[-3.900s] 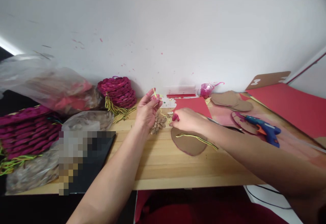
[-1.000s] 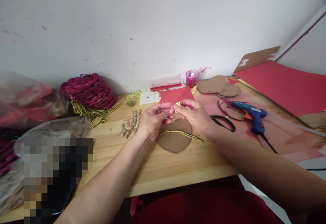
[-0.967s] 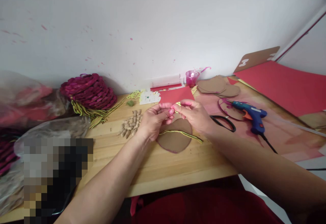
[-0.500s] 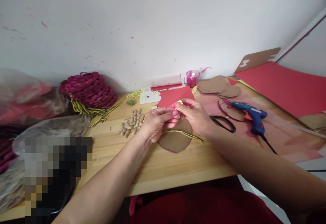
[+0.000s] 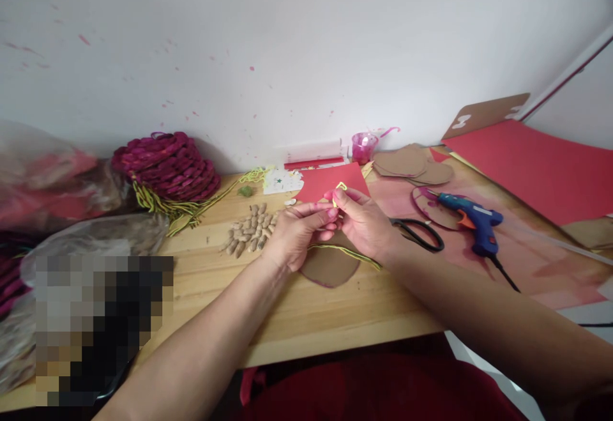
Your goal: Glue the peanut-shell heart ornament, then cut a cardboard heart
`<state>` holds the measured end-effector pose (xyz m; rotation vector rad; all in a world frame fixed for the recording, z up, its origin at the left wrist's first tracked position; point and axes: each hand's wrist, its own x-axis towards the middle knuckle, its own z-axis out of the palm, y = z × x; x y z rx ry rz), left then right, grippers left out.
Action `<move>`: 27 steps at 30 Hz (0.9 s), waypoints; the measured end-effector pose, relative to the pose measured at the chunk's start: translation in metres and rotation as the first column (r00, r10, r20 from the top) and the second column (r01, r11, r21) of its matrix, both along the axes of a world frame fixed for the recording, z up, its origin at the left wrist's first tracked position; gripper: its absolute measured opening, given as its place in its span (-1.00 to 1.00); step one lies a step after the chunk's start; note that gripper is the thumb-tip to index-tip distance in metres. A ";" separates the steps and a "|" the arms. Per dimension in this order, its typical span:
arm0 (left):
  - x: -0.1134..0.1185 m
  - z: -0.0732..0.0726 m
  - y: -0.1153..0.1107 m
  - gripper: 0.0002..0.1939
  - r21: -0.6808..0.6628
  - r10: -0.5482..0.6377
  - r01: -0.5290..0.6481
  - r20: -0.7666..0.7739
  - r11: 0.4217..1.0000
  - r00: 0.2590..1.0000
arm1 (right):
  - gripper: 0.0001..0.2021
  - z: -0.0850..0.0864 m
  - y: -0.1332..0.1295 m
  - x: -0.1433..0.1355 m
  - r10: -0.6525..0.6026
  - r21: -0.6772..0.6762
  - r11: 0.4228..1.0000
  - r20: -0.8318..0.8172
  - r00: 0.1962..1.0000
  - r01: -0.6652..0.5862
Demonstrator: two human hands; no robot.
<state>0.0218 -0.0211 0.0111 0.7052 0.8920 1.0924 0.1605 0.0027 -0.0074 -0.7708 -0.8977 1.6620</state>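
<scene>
My left hand (image 5: 297, 232) and my right hand (image 5: 364, 221) are close together above a brown cardboard piece (image 5: 330, 271). Between my right thumb and fingers is a small bent piece of yellow cord (image 5: 341, 186). The left thumb and forefinger are pinched right beside it; what they grip is too small to make out. A yellow-green twisted cord (image 5: 354, 253) lies across the cardboard, partly hidden under my hands. Several peanuts (image 5: 249, 230) are spread on the wood left of my left hand, and black-handled scissors (image 5: 421, 232) lie beyond my right wrist.
A blue glue gun (image 5: 481, 223) rests on the right. Behind are red paper (image 5: 330, 180), a pink cup (image 5: 364, 147) and cardboard shapes (image 5: 400, 162). Purple coiled bundles (image 5: 167, 168) with yellow cords and plastic bags (image 5: 110, 236) stand at the left of the wooden table (image 5: 287, 335).
The yellow cord piece now stands out higher above my right fingertips as an open loop. Both hands have shifted only slightly, and the view has moved a little.
</scene>
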 end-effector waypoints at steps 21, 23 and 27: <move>-0.007 0.004 0.005 -0.77 0.034 0.003 0.000 -0.066 0.999 0.998 | -0.71 0.008 0.002 0.014 0.201 0.090 0.971 0.204 0.958 -0.223; -0.008 0.004 0.007 -0.76 0.056 -0.010 0.016 -0.103 0.998 0.995 | -0.75 0.010 0.003 0.018 0.190 0.134 0.963 0.282 0.940 -0.235; -0.011 0.005 0.007 -0.74 0.131 0.017 0.016 -0.243 0.991 0.970 | -0.69 0.011 0.006 0.021 0.138 0.151 0.969 0.326 0.935 -0.195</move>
